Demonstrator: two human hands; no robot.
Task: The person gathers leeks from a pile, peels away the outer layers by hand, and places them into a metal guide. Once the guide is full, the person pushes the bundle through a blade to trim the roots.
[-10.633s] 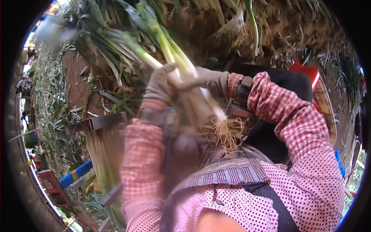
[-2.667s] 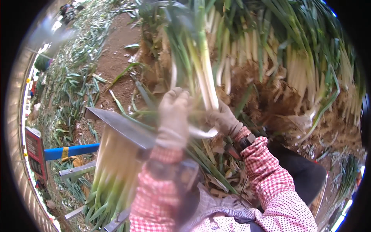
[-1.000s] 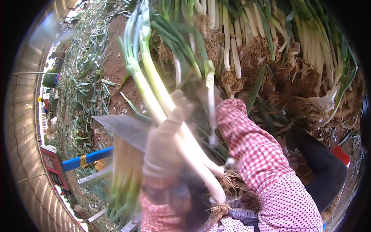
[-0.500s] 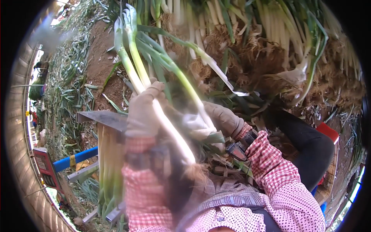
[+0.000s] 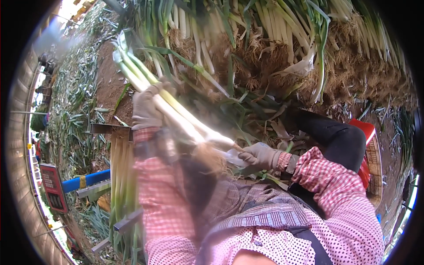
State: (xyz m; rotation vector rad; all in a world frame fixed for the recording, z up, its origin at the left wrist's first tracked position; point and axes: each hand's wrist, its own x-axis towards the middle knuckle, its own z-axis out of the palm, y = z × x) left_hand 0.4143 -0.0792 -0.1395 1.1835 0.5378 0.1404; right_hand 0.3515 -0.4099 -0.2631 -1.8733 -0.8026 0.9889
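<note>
Dirt floor [image 5: 108, 73], heaped leeks [image 5: 274, 20], metal rack [image 5: 128, 221]; left hand [image 5: 149, 105] around two leeks [image 5: 177, 117], right hand [image 5: 261, 157] closed on peel [image 5: 234, 158]

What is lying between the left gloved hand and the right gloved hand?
In the head view, the pale stalks gripped by the left hand extend across toward the right hand.

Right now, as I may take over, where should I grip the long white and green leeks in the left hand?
Probably midway along the leeks, from the far side: bare white stem shows between the gloved left hand and stringy brown roots; checked sleeves come from the near side.
</note>
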